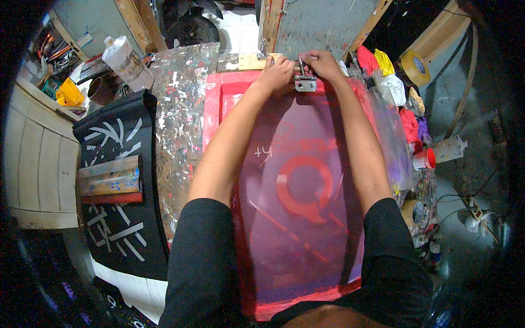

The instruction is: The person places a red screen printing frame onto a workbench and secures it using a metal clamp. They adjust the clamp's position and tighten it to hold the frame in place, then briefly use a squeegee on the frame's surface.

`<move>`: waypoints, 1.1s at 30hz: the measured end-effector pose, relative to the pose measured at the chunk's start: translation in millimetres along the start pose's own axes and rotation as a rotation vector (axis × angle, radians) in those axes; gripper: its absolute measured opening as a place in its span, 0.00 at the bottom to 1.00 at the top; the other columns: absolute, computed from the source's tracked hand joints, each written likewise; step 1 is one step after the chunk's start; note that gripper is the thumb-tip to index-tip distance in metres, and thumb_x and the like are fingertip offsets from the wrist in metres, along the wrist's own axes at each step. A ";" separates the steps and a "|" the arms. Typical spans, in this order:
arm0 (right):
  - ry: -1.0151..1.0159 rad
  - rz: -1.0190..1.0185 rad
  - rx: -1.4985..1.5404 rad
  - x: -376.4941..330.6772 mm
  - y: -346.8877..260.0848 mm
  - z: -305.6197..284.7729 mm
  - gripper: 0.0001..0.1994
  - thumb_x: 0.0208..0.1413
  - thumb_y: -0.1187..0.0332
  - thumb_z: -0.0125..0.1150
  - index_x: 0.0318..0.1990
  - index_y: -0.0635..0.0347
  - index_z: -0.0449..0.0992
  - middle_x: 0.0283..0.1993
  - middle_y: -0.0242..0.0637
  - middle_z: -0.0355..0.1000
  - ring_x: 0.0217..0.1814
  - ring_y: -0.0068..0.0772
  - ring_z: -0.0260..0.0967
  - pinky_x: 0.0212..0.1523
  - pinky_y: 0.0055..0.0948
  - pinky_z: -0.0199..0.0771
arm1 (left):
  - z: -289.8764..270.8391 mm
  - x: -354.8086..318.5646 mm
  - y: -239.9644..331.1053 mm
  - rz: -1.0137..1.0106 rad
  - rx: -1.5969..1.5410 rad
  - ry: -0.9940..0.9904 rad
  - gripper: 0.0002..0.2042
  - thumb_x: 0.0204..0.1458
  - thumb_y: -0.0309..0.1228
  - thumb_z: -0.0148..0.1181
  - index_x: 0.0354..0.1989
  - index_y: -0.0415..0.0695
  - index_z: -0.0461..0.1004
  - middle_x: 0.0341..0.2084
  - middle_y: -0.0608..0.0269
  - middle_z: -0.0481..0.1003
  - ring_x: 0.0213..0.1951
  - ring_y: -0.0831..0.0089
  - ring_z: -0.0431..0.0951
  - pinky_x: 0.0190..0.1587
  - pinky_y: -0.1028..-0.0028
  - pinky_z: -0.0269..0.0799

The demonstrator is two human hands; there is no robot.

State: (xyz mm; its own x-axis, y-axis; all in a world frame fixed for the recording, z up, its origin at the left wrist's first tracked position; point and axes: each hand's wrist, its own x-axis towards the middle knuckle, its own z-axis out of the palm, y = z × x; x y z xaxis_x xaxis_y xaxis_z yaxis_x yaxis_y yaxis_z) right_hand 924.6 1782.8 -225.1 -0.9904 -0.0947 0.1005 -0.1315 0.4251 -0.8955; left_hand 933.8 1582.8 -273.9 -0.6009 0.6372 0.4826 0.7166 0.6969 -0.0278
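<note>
Counted were two hands (279, 74) (324, 64) | one red-framed screen (303, 188) | one metal clamp (305, 83) | one squeegee (111, 179) | one lidded white bucket (130, 64) | tape rolls (414, 68) (414, 213) probably numbered two, the lower half-hidden

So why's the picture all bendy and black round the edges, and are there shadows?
In the head view, the fisheye lens curves straight edges, like the pale wooden panel, and the corners go black; also in the head view, dark bands, probably shadows, run down both sides of the purple mesh.

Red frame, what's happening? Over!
Left hand and right hand at metal bracket. Bracket at far edge of red frame. Squeegee aside, on black cloth.
</note>
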 end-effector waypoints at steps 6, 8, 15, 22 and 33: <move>-0.025 0.024 -0.198 16.8 5.3 -6.1 0.14 0.52 0.60 0.64 0.36 0.63 0.82 0.25 0.36 0.77 0.24 0.24 0.73 0.27 0.28 0.73 | -13.6 2.4 -2.2 0.007 -0.044 -0.076 0.24 0.44 0.41 0.64 0.47 0.43 0.65 0.46 0.58 0.70 0.58 0.60 0.65 0.56 0.47 0.57; -0.069 0.038 -0.174 19.7 4.3 -7.9 0.14 0.51 0.60 0.64 0.35 0.63 0.82 0.25 0.36 0.77 0.26 0.25 0.74 0.29 0.30 0.73 | -17.5 2.8 -2.0 0.012 -0.067 -0.083 0.23 0.46 0.40 0.63 0.47 0.43 0.65 0.45 0.57 0.71 0.58 0.59 0.65 0.56 0.48 0.56; -0.011 0.091 -0.250 22.5 0.6 -3.5 0.11 0.48 0.64 0.64 0.35 0.62 0.82 0.28 0.38 0.78 0.28 0.27 0.74 0.32 0.32 0.74 | -19.8 7.2 -2.9 -0.021 -0.112 -0.154 0.27 0.42 0.40 0.68 0.49 0.43 0.65 0.47 0.56 0.70 0.60 0.59 0.63 0.61 0.44 0.53; -0.029 0.071 -0.091 19.0 -3.6 -2.9 0.10 0.48 0.67 0.63 0.35 0.62 0.83 0.27 0.36 0.78 0.25 0.26 0.73 0.28 0.28 0.73 | -15.3 10.0 -6.1 -0.007 -0.076 -0.140 0.29 0.41 0.43 0.69 0.49 0.44 0.64 0.44 0.61 0.70 0.57 0.62 0.64 0.58 0.45 0.54; 0.018 0.074 0.042 9.0 -5.3 -0.1 0.09 0.49 0.67 0.65 0.34 0.64 0.82 0.25 0.35 0.77 0.23 0.24 0.72 0.27 0.26 0.73 | -38.2 3.1 4.2 -0.043 -0.172 -0.169 0.30 0.44 0.44 0.67 0.52 0.43 0.64 0.46 0.57 0.70 0.58 0.60 0.63 0.59 0.46 0.51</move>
State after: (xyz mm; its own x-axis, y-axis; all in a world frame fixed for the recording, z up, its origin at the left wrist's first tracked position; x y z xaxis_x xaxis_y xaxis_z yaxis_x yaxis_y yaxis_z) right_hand 916.3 1779.8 -219.4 -0.9980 -0.0487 0.0410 -0.0569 0.3924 -0.9180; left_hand 948.5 1575.1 -239.0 -0.6723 0.6643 0.3268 0.7303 0.6674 0.1458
